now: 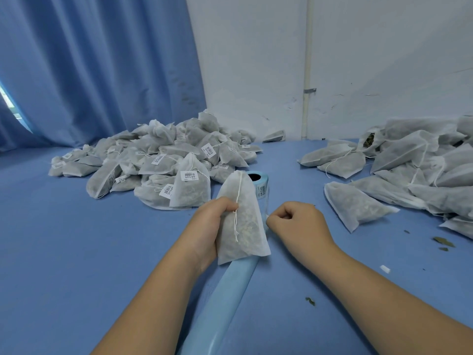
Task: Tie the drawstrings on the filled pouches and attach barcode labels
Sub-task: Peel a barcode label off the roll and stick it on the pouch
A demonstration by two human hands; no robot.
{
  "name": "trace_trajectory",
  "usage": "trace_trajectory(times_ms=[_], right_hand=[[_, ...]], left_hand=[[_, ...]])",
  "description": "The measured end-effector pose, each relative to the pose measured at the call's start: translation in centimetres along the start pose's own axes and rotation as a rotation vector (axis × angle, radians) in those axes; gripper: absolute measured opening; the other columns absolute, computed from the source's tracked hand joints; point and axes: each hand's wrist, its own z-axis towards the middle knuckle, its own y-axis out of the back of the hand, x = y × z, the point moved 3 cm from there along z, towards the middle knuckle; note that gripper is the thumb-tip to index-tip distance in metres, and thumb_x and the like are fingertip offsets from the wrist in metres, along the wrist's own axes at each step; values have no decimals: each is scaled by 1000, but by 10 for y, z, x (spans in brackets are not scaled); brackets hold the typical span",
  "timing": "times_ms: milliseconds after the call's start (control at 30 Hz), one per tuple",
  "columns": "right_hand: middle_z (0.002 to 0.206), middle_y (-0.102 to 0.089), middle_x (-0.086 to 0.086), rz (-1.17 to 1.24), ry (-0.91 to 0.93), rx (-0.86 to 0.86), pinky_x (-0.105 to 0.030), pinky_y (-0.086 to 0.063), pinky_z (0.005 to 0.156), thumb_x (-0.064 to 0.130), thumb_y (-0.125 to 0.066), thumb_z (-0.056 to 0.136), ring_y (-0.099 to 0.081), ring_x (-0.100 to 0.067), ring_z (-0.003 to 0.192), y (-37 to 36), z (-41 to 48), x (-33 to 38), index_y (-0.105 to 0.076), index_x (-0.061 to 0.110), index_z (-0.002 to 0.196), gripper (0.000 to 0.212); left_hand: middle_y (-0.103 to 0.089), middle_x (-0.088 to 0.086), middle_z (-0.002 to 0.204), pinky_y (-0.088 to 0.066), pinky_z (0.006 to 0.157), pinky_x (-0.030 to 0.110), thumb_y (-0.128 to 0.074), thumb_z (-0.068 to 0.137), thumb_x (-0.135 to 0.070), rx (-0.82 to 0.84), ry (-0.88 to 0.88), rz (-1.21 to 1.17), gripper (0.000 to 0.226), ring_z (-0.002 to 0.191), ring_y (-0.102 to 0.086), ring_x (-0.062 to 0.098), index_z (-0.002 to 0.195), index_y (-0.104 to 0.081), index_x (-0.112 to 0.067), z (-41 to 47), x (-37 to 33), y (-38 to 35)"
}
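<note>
My left hand [210,224] grips a white mesh pouch [243,221] filled with dried herbs, holding it upright over the table. Its tied drawstring [236,216] hangs down the front of the pouch under my thumb. My right hand [297,221] is just right of the pouch with its fingers curled, pinching at the edge of the pale blue label strip [266,221]; whether it holds a label I cannot tell. The label roll [258,183] lies behind the pouch, and its empty backing strip [220,303] trails toward me.
A heap of tied, barcode-labelled pouches [163,162] lies at the back left. A heap of pouches without labels [409,170] fills the right side. Bits of dried leaf [444,242] and a white scrap [385,269] dot the blue table [76,252]. A blue curtain [89,60] hangs behind.
</note>
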Motion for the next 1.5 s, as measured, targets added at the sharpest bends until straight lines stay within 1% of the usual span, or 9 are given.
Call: trace_trajectory(times_ms=[133, 367, 533, 600, 867, 1000, 1200, 1333, 1500], right_hand=[[71, -65, -1, 8, -54, -16, -25, -39, 56, 16, -63, 76, -51, -12, 63, 11, 2, -1, -64, 5, 69, 13], [77, -68, -7, -13, -105, -51, -28, -38, 57, 15, -63, 77, -51, -15, 63, 37, 2, -7, -66, 1, 73, 14], [54, -57, 13, 11, -94, -64, -16, -31, 46, 15, -63, 76, -45, -2, 47, 66, -15, -12, -67, 7, 69, 11], [54, -59, 16, 65, -89, -54, -20, -34, 51, 14, -62, 76, -48, 0, 49, 79, -26, -12, -66, 13, 64, 13], [69, -68, 6, 162, -23, -149, -26, -43, 52, 21, -64, 72, -51, -3, 52, 136, -67, -13, -69, 27, 66, 10], [61, -65, 8, 192, -34, -225, -27, -36, 56, 12, -66, 77, -49, 1, 50, 162, -75, -30, -68, 20, 62, 17], [50, -56, 11, 350, -79, -343, -25, -33, 52, 12, -63, 79, -43, 1, 42, 183, -71, -37, -67, 19, 62, 19], [56, -61, 14, 353, -9, -390, -28, -41, 58, 14, -65, 78, -49, 1, 50, 191, -72, -32, -68, 23, 65, 16], [63, -65, 14, 251, 18, -457, -30, -50, 64, 13, -65, 79, -53, 0, 55, 202, -72, -37, -67, 22, 67, 15]], left_hand=[[-57, 36, 125, -56, 71, 42, -60, 83, -18, -7, -32, 32, 51, 98, -61, 40, 127, -54, 8, 1, -1, 2], [-69, 6, 82, -46, 82, 41, -65, 75, -21, -45, -230, 63, 11, 79, -65, 22, 84, -71, -17, 0, -7, 1], [-75, 5, 91, -54, 77, 32, -65, 75, -24, 61, -375, 53, 18, 84, -69, 16, 89, -75, -18, -10, -12, -10], [-76, 4, 93, -57, 74, 28, -65, 77, -24, 98, -395, 70, 17, 85, -71, 14, 88, -77, -21, -16, -13, -16], [-76, 2, 103, -54, 92, 42, -69, 75, -28, 176, -383, 261, 23, 101, -71, 21, 98, -74, -25, -38, -1, -59], [-76, -7, 101, -55, 90, 29, -72, 82, -24, 227, -400, 491, 18, 100, -70, 13, 98, -73, -33, -45, -7, -83], [-75, 0, 105, -54, 97, 43, -69, 87, -20, 187, -331, 549, 18, 103, -70, 19, 105, -70, -21, -46, -14, -116], [-73, 16, 109, -54, 94, 52, -64, 91, -15, 132, -159, 344, 18, 105, -69, 33, 108, -68, -9, -38, 3, -147], [-73, 22, 107, -58, 87, 50, -58, 92, -5, 204, 52, 25, 22, 93, -71, 29, 113, -66, 0, -35, 42, -180]])
